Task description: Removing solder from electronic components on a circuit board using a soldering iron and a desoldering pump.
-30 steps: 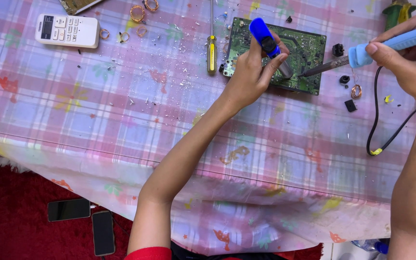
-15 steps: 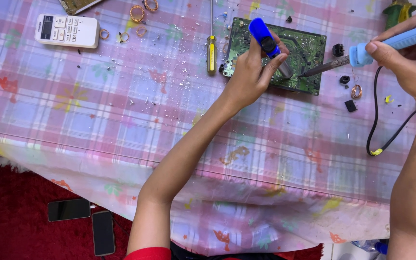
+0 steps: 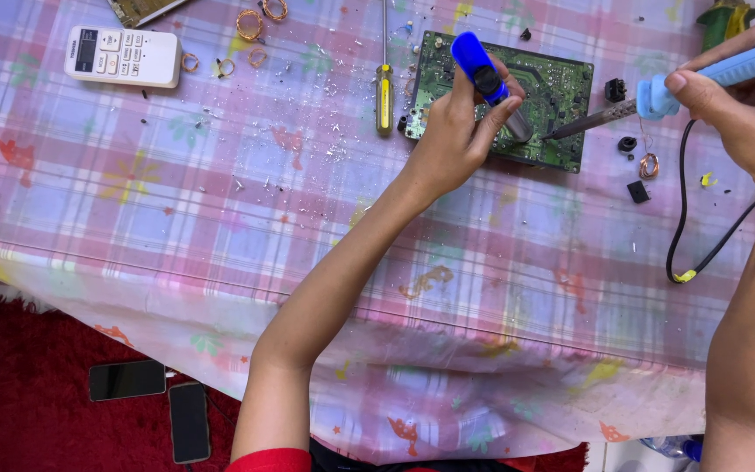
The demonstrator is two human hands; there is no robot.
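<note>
One circuit board lay under both hands. One blue pump was gripped upright by the closed left hand; one soldering iron was clasped by the right hand, tip on the board.

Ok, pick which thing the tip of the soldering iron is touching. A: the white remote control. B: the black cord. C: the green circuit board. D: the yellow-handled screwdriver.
C: the metal tip of the soldering iron, held in the right hand, rests on the green circuit board.
</note>
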